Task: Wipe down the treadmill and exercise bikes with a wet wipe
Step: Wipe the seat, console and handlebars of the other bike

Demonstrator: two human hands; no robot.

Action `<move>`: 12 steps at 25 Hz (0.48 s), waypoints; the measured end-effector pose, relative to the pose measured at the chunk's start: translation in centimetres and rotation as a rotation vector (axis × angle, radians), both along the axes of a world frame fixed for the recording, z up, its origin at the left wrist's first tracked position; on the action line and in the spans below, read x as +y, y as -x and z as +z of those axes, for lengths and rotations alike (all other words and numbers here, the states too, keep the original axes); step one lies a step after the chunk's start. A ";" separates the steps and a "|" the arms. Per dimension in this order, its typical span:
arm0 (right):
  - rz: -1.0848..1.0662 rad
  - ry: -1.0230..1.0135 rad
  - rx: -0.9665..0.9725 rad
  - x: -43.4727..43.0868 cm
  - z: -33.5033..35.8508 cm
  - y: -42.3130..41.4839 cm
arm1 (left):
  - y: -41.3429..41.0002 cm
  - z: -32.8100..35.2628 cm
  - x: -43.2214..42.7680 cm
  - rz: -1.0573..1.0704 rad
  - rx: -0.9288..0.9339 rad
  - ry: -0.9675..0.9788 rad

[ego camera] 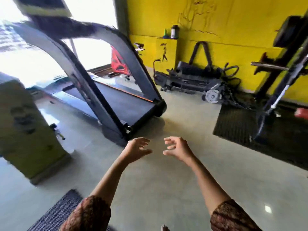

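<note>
Head view: the person's two forearms reach forward over a grey polished floor [158, 189], with brown patterned sleeves [93, 214] at the elbows. The left hand [135, 148] and the right hand [179, 148] are held near each other but apart, palms turned inward. The fingers of both are loosely curled and spread, and neither grips or touches anything.

The treadmill [120, 104] stands on the floor ahead and to the left of the hands. The near corner of its base lies just beyond the left hand in the picture. Its dark belt runs away toward the bright windows, and two grey uprights slope up from the base to a console [46, 7] at the top left, which is badly blurred.

A red object [119, 62] shows between the uprights, too indistinct to name. At the left edge stands an olive-green cabinet [25, 127], and a striped mat [55, 212] lies at the lower left.

To the right is a yellow wall [233, 22] with a small shelf that carries a dark bottle [174, 31]. Low dark exercise equipment [191, 77] lies on the floor against this wall; whether it is a bike cannot be told. Farther right, a black metal frame [275, 80] stands on a black rubber mat [236, 124].
</note>
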State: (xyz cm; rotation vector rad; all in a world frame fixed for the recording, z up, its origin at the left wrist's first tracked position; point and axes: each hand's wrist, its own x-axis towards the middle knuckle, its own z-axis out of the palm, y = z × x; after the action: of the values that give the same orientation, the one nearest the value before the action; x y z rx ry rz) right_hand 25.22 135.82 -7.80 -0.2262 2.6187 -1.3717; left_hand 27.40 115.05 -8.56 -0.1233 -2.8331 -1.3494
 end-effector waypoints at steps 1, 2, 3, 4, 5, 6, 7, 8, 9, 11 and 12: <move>0.085 -0.006 0.012 -2.9 0.1 1.9 | 0.2 0.1 -2.4 0.082 0.004 -0.010; 0.172 -0.014 0.019 -5.7 0.1 3.6 | 0.6 0.1 -4.5 0.156 0.016 -0.015; 0.249 -0.027 0.024 -8.2 0.1 5.2 | 1.0 0.2 -6.4 0.217 0.026 -0.008; 0.312 -0.044 0.030 -10.3 0.1 6.7 | 1.5 0.2 -7.9 0.271 0.024 -0.003; 0.359 -0.052 0.035 -12.1 0.2 8.1 | 2.0 0.3 -9.2 0.317 0.019 -0.005; 0.409 -0.059 0.044 -13.7 0.4 9.5 | 2.7 0.5 -10.3 0.361 0.017 -0.010; 0.470 -0.070 0.056 -15.4 0.7 11.1 | 3.6 0.7 -11.5 0.408 0.024 -0.010; 0.524 -0.086 0.072 -17.1 0.9 12.6 | 4.6 0.8 -12.7 0.448 0.026 -0.008; 0.560 -0.090 0.083 -18.6 1.0 14.1 | 5.5 0.9 -13.9 0.481 0.028 -0.010; 0.630 -0.090 0.089 -21.6 1.0 16.5 | 6.9 0.8 -15.9 0.531 0.030 -0.006; 0.665 -0.102 0.093 -23.1 0.8 17.5 | 7.3 0.5 -16.9 0.557 0.028 0.002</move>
State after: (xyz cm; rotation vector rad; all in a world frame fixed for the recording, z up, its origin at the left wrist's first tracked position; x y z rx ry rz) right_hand 7.77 112.75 -6.96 -1.0506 2.3284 -1.0027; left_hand 20.10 98.15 -8.03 0.5928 -2.5509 -1.1953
